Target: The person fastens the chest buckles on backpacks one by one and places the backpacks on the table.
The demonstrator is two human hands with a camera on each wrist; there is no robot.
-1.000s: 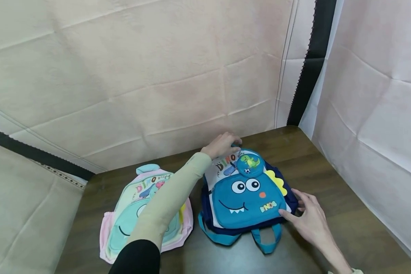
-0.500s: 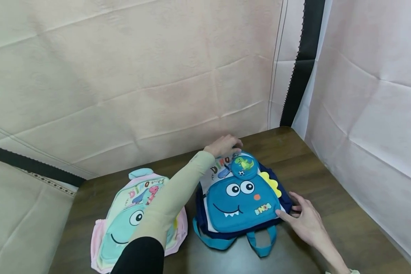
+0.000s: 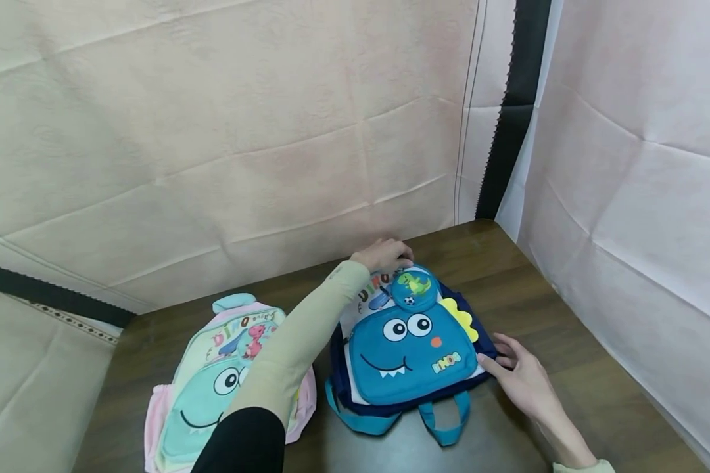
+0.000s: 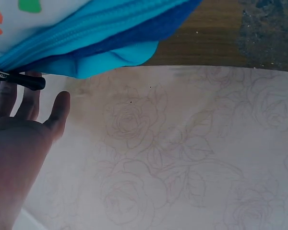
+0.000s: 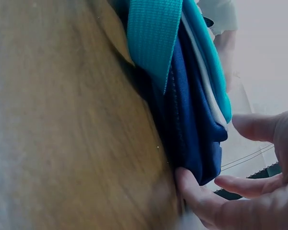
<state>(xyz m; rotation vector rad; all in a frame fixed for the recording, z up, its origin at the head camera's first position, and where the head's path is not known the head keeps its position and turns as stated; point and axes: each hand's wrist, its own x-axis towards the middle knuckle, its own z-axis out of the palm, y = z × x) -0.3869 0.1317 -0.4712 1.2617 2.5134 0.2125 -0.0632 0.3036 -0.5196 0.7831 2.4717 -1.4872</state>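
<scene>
A child's blue dinosaur backpack (image 3: 384, 358) lies face up on the wooden table, straps toward the near side. My left hand (image 3: 383, 255) reaches over its top edge with bent fingers. In the left wrist view the fingers (image 4: 31, 103) go behind the bag beside a black zipper pull (image 4: 31, 81); the thumb is hidden there. My right hand (image 3: 523, 378) is at the lower right corner, thumb by the front and fingers spread along the side. In the right wrist view one fingertip (image 5: 187, 179) touches the navy bottom corner, with the thumb close to the front edge.
A pastel pink and mint dinosaur backpack (image 3: 195, 407) lies to the left, partly covered by my left sleeve (image 3: 307, 335). The table (image 3: 574, 368) meets a pale cloth wall (image 3: 242, 164) behind and another (image 3: 639, 197) on the right.
The head view has shifted, so the bags and table sit slightly farther left in the picture. Both hands stay at about the same places on the blue backpack.
</scene>
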